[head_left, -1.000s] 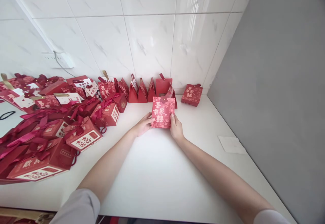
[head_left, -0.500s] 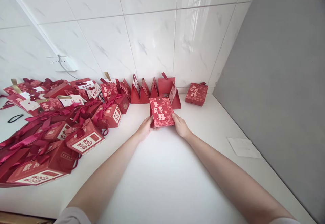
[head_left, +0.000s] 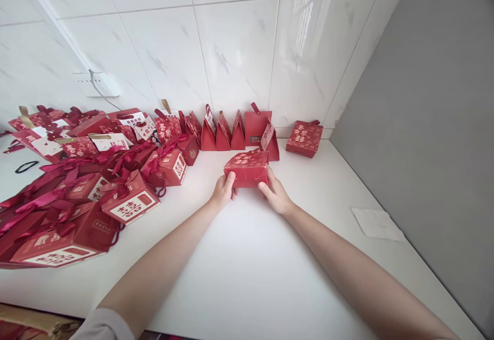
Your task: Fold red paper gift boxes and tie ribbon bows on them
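A red patterned gift box (head_left: 247, 170) with pale lettering is held between both hands above the white tabletop. Its printed face tips up and away, and its plain red bottom faces me. My left hand (head_left: 224, 188) grips the left end, thumb on the near bottom edge. My right hand (head_left: 275, 193) grips the right end, its thumb on the lower right corner. Just behind stands a row of upright red gift boxes, among them one with a small window (head_left: 258, 124) and a wedge-shaped one (head_left: 270, 142).
Another red gift box (head_left: 304, 138) lies flat near the tiled wall. A large group of red boxes with ribbons (head_left: 131, 201) fills the left side. A black loop (head_left: 26, 166) lies at far left, a white paper sheet (head_left: 377, 223) at right. A grey panel (head_left: 417, 98) borders the right.
The held gift box has tilted back, so its bottom now faces me instead of its printed front. Both thumbs now show on its near side. The camera view has shifted slightly.
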`<move>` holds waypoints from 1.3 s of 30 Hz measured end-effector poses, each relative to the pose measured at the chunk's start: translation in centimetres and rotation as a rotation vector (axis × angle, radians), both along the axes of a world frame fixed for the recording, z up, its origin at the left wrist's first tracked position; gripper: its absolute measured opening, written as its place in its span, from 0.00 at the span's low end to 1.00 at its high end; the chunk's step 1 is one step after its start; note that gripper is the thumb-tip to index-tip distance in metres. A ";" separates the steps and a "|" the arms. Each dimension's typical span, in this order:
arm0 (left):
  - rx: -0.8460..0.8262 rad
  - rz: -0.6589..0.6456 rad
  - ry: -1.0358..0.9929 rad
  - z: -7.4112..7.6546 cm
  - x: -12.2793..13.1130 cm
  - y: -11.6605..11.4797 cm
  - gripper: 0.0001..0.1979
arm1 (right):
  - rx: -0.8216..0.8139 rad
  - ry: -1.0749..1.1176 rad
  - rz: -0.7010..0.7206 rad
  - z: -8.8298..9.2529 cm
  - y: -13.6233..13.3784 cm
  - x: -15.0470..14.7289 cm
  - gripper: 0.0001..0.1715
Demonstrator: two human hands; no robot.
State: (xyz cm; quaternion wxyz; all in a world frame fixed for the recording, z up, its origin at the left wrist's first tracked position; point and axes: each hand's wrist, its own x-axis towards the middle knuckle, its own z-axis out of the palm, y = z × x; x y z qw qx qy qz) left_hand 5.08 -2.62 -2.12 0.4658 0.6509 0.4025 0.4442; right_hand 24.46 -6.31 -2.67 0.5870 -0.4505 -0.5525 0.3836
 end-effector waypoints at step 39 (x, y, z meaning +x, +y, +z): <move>0.609 0.280 0.282 1.0 -0.4 -1.5 0.16 | 0.174 -0.269 -0.185 1.7 0.1 0.2 0.21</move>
